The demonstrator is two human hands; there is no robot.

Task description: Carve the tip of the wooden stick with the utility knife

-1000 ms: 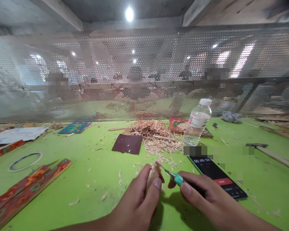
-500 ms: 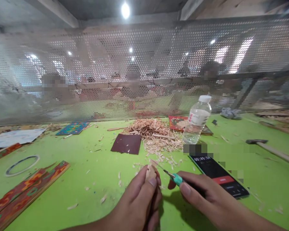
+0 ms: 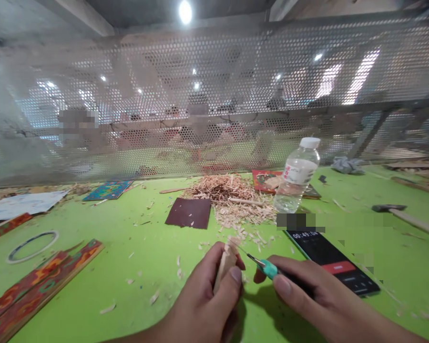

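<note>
My left hand (image 3: 219, 288) is closed around a small piece of pale wood (image 3: 227, 261), its upper end pointing away from me. A thin-bladed carving knife (image 3: 267, 268) with a turquoise collar sits in my right hand (image 3: 300, 290), fingers wrapped round its handle. The blade reaches toward the top of the wood; whether it touches I cannot tell. Beyond the hands, wood shavings (image 3: 225, 190) are heaped on the green table (image 3: 136, 276), with a dark brown sheet, perhaps sandpaper (image 3: 189, 213), beside the heap.
A phone (image 3: 332, 259) lies close by my right hand, with a water bottle (image 3: 296, 176) behind it. Farther right is a hammer (image 3: 411, 219). Painted wooden strips (image 3: 57, 281) and a roll of tape (image 3: 33, 247) lie left. A perforated metal screen (image 3: 157, 128) borders the far edge.
More of the wood shows in my left hand, and it stands more upright. Both hands appear slightly farther right; the knife still points at the wood's tip.
</note>
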